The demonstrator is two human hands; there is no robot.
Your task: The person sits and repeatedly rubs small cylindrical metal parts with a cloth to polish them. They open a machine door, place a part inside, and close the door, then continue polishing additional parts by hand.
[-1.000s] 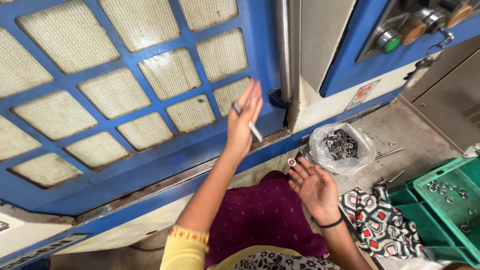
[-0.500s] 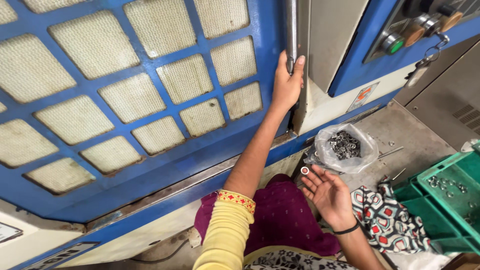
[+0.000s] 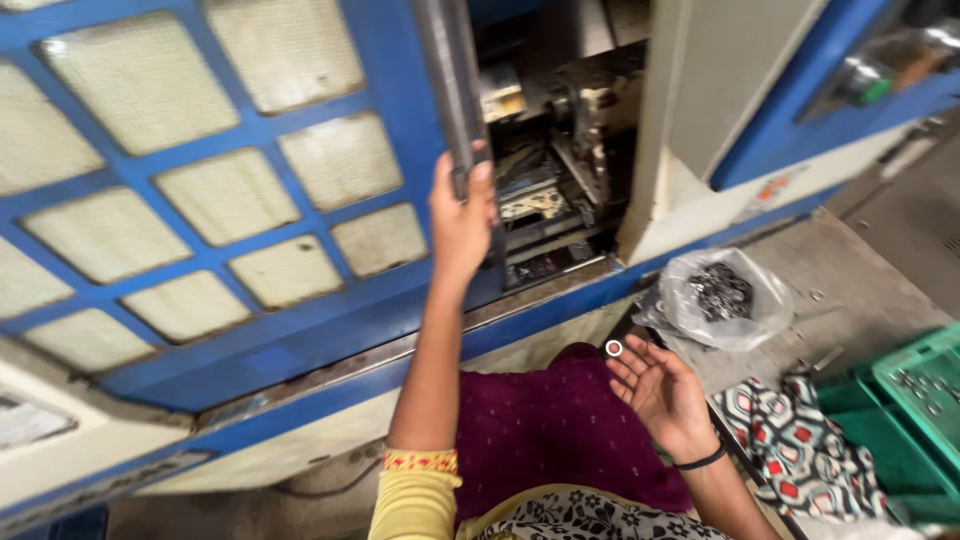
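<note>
Slid leftward since the earlier frames, the blue door [image 3: 230,200] with its grid of pale mesh panes now leaves a gap at upper centre, and the dark machine interior [image 3: 550,160] shows where it was shut before. The left hand [image 3: 462,215] has risen with it and now wraps its fingers around the door's grey upright handle bar [image 3: 455,90], closed firmly on it; the bar's long axis runs nearly vertical, leaning a little left toward the top.

At lower right of centre, the right hand [image 3: 665,395] lies palm up and open, fingers loosely spread, with a small white ring [image 3: 614,348] perched at its fingertips. That ring sits below and right of the opening, so the right hand is much the nearer one to it, while the left is taken up with the door. The gap lies up and to the left of the ring.

A clear plastic bag of small dark metal parts [image 3: 720,295] rests on the grimy grey ledge [image 3: 860,270] just right of the hand. A green crate [image 3: 910,410] and a patterned cloth [image 3: 790,440] fill the lower right corner.
</note>
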